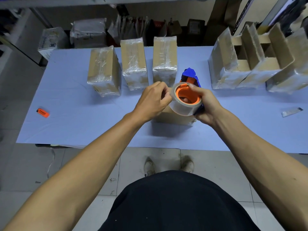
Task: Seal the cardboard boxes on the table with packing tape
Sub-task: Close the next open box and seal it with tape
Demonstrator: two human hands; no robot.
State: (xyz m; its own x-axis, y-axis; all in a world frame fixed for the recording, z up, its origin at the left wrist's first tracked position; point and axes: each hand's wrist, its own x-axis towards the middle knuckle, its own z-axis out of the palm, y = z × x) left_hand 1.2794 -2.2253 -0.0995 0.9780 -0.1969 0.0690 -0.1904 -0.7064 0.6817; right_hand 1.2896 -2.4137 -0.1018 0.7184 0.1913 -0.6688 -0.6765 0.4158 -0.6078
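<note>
Black top: person's dark shirt fills bottom of view; grey floor tiles below table edge.
Right hand: curled round blue tape dispenser, thumb on orange hub, holding it just above the box.
Left hand: fingers bent, tips pinching at edge of tape roll.
Tape roll: clear, glossy, round, on orange core.
Unsealed box: plain brown cardboard, directly under both hands, mostly hidden by them, near table front.
Table: pale blue, smooth cover.
Lighter: orange, far left, well apart.
Blade: grey metal, flat, far right.
Sealed boxes: three in a row behind hands, cardboard w/ shiny crinkled tape.
Open boxes: right rear, flaps up, tape-wrapped sides.
Shelf: behind table, white wrapped parcels, blurred.
</note>
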